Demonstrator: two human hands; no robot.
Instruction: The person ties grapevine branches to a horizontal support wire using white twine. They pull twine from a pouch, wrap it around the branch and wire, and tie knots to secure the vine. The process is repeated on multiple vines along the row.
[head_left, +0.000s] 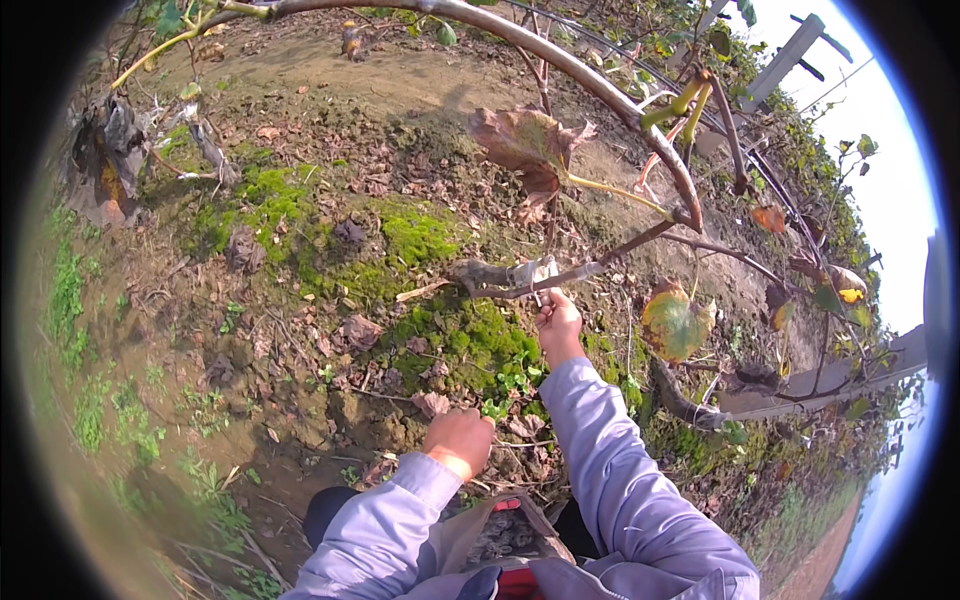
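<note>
My right hand (559, 324) reaches forward with thumb and fingers pinched at a pale tie (537, 291). This tie goes around a thin woody grapevine cane (501, 292), beside a cut vine stub (474, 271) wrapped in whitish film (531, 271). More clear wrapping shows on the cane just right of the tie. Closer to my body, my left hand (459, 439) is curled into a fist over the soil, back upward; anything inside it is hidden. At my lap an open cloth bag (459, 536) holds a tangle of greyish strips (504, 538) and a red item (507, 505).
A thick vine cane (555, 56) arches across the top and bends down at right. Dry leaves hang from it, one large and brown (521, 146), another yellow-green (676, 324). Concrete posts (787, 56) and wires stand at right. Green moss (420, 234) and fallen leaves cover the soil bank.
</note>
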